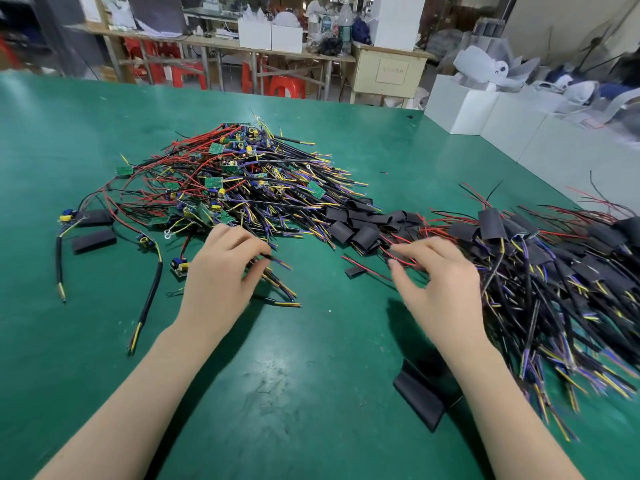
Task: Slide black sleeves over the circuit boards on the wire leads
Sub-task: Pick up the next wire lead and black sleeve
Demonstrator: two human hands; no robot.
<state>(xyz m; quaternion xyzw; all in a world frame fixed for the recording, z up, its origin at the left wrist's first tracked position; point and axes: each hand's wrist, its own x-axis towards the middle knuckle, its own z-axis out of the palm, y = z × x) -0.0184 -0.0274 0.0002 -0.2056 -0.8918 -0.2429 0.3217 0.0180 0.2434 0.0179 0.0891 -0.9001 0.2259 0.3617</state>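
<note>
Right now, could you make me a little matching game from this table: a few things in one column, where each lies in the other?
Things:
1. bare circuit boards
2. loose black sleeves
3. sleeved leads
4. folded black sleeve

Places:
A. heap at far right
B. near edge, beside the right forearm
C. tangle at centre left
D. cluster between the two heaps

Pairs: 1-C, 2-D, 3-A, 4-B

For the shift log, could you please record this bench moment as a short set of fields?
surface: green mat
unsleeved pile: bare boards and leads, centre left
loose sleeves: black heap in the middle
sleeved pile: finished leads, right
left hand: fingers curled, pinching lead ends at the pile's near edge
right hand: fingers spread over red wires, grip unclear
near sleeve: flat under right forearm
</note>
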